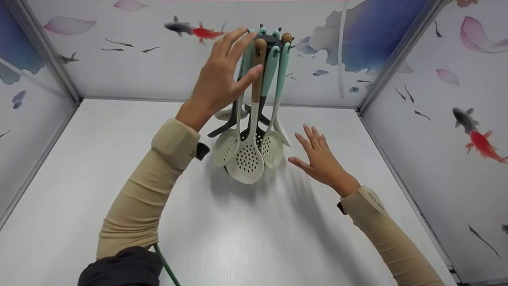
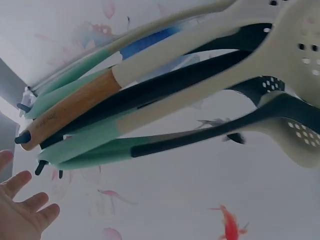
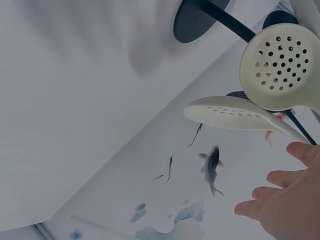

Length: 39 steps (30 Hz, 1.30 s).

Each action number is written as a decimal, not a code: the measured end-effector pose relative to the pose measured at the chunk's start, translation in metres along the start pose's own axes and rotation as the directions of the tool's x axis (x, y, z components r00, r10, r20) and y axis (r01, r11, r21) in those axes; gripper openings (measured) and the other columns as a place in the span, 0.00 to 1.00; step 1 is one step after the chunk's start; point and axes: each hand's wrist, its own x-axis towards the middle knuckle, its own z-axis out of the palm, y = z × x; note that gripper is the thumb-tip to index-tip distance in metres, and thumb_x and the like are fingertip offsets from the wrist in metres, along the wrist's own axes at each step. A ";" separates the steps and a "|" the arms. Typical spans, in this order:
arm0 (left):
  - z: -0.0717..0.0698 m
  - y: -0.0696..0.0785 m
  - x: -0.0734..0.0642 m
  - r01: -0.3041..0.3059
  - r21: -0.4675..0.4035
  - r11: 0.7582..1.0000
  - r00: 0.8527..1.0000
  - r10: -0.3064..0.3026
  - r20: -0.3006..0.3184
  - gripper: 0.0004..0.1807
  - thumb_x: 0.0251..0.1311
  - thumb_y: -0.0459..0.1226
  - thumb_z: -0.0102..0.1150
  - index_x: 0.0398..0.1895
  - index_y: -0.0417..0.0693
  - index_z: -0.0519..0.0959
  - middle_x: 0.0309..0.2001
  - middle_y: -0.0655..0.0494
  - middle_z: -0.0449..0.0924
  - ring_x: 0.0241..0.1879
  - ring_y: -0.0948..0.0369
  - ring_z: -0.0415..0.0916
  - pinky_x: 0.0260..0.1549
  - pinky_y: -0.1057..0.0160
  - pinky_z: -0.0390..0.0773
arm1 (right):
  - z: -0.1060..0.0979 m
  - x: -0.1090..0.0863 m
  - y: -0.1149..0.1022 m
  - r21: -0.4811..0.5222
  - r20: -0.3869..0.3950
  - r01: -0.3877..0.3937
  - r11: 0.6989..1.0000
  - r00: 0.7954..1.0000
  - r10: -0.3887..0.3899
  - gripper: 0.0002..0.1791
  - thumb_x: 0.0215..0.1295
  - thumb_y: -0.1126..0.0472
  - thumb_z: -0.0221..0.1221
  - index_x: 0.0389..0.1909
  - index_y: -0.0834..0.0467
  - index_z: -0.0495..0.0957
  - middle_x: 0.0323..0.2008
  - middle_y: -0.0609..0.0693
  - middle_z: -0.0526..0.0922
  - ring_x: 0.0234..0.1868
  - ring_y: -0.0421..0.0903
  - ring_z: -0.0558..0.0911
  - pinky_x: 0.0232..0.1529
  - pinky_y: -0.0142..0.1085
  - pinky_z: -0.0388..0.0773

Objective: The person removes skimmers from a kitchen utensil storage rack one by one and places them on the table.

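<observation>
Kitchen utensils with mint-green and brown handles hang by their ends from a black hook rack (image 1: pixel 272 41). In front is a cream slotted turner (image 1: pixel 247 161) with a brown handle, between two cream skimmers, one on the left (image 1: pixel 226 147) and one on the right (image 1: pixel 272 149). Dark utensils hang behind them, partly hidden. My left hand (image 1: pixel 222 71) is raised beside the handles, fingers extended; in the left wrist view a gap separates its fingertips (image 2: pixel 49 212) from the handles. Lower right, my right hand (image 1: pixel 319 163) hovers with fingers spread, holding nothing.
A dark round base (image 3: pixel 200 22) with a rod shows in the right wrist view. White panels with painted fish, such as the back panel (image 1: pixel 131 75), enclose the white table (image 1: pixel 119 159). A green cable (image 1: pixel 166 264) runs by the left sleeve.
</observation>
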 end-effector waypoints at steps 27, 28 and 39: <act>0.037 0.007 0.038 -0.068 -0.097 0.993 0.993 0.058 -0.105 0.19 0.71 0.45 0.37 0.49 0.46 0.76 0.49 0.52 0.76 0.56 0.58 0.64 0.59 0.73 0.60 | 0.000 0.040 -0.052 0.609 -0.311 0.101 0.787 0.943 0.120 0.28 0.68 0.61 0.51 0.65 0.65 0.58 0.63 0.60 0.66 0.63 0.54 0.68 0.64 0.47 0.63; 0.037 0.006 0.038 -0.073 -0.102 0.992 0.992 0.061 -0.112 0.18 0.71 0.45 0.37 0.48 0.46 0.76 0.49 0.52 0.76 0.55 0.58 0.63 0.59 0.73 0.60 | 0.000 0.043 -0.055 0.645 -0.316 0.108 0.756 0.939 0.136 0.27 0.68 0.62 0.51 0.65 0.65 0.58 0.62 0.60 0.67 0.63 0.54 0.69 0.64 0.46 0.64; 0.042 0.000 0.039 -0.082 -0.139 0.987 0.989 0.064 -0.135 0.16 0.69 0.43 0.39 0.46 0.47 0.76 0.44 0.51 0.73 0.52 0.58 0.61 0.53 0.70 0.63 | -0.009 0.051 -0.091 0.757 -0.308 0.110 0.644 0.929 0.204 0.23 0.67 0.70 0.49 0.61 0.72 0.60 0.51 0.67 0.74 0.54 0.57 0.75 0.57 0.42 0.72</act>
